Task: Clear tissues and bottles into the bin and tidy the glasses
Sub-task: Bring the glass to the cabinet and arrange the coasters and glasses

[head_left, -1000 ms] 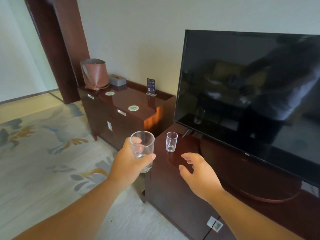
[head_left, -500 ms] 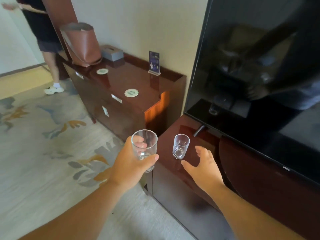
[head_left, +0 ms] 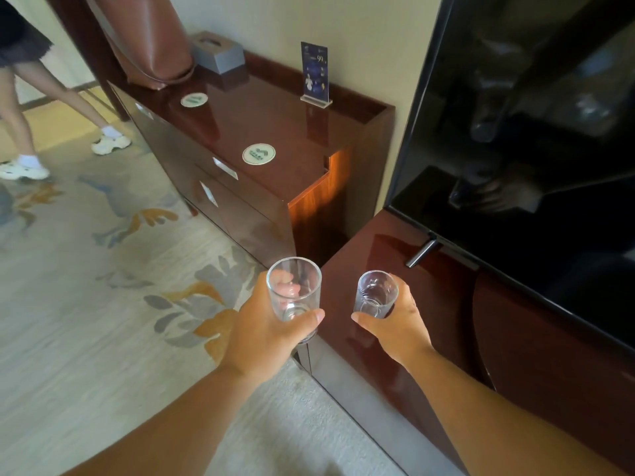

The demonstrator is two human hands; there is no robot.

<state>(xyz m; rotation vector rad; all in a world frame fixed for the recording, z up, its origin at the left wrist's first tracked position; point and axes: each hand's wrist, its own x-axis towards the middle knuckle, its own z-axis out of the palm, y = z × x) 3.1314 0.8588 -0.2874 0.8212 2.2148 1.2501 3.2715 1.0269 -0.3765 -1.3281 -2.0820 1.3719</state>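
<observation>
You are gripping the tall glass [head_left: 293,290] in your left hand [head_left: 264,331], the small glass [head_left: 375,293] in your right hand [head_left: 395,321]; next, probably carrying both to the coasters [head_left: 258,153].

Head-worn wide view, steeply downward, close over cabinet [head_left: 379,259]

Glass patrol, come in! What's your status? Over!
Left hand grips large glass. Right hand grips small glass over TV cabinet corner. Nothing between glasses and coasters on sideboard.
</observation>
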